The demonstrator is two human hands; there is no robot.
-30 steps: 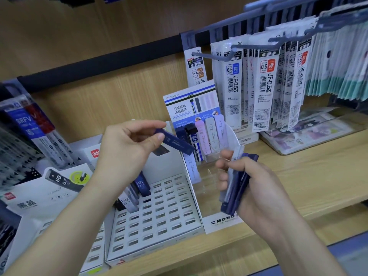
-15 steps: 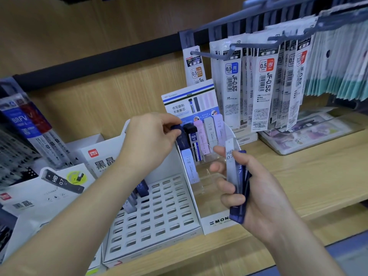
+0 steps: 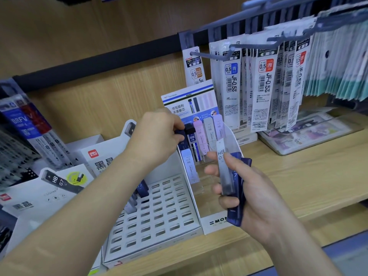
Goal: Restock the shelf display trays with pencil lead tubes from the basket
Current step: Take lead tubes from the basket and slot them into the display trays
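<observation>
Wooden shelf [image 3: 298,172], MONO tray [image 3: 217,222]. Our left hand [image 3: 157,136] pinches a dark lead tube [image 3: 180,134] at the tray's back row, probably half seated; our right hand [image 3: 254,196] grips spare tubes [image 3: 225,172] just in front. Next we release, feed another.

The left hand [image 3: 157,136] moves from mid-air, right and far, to the back row of the white MONO display tray [image 3: 217,222], where its dark blue pencil lead tube [image 3: 180,133] now stands. The right hand [image 3: 256,198] tips its bundle of lead tubes [image 3: 237,196] more upright, so the HB label now shows.
</observation>
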